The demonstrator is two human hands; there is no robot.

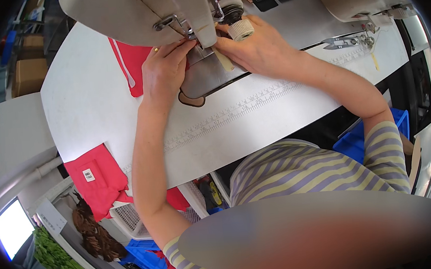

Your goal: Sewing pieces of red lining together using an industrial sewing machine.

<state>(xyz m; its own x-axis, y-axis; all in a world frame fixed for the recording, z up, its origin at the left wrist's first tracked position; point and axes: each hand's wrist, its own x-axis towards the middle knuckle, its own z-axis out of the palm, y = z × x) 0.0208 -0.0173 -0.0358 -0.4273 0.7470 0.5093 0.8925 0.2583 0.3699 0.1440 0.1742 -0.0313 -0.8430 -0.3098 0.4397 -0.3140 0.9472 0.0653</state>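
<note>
My left hand (pixel 164 73) is closed beside the needle area of a sewing machine (pixel 196 14). Its thumb and fingers pinch red fabric (pixel 137 72), which spreads out to the left and has a pale strip along one edge. On the other side of the needle, my right hand (pixel 262 47) has its fingers curled in, next to a ribbed white knob (pixel 241 30). The machine hides those fingertips, and what they hold cannot be made out. Near my right thumb, a cream strip (pixel 225 61) lies on the metal plate (pixel 206 77).
Thread snips (pixel 339 43) lie on the right of the white table (pixel 91 104), near a printed ruler scale (pixel 239 111). A red fabric piece (pixel 98 186) with a white label hangs over the left edge. Below are a white basket (pixel 129 222) and a blue bin (pixel 345 146).
</note>
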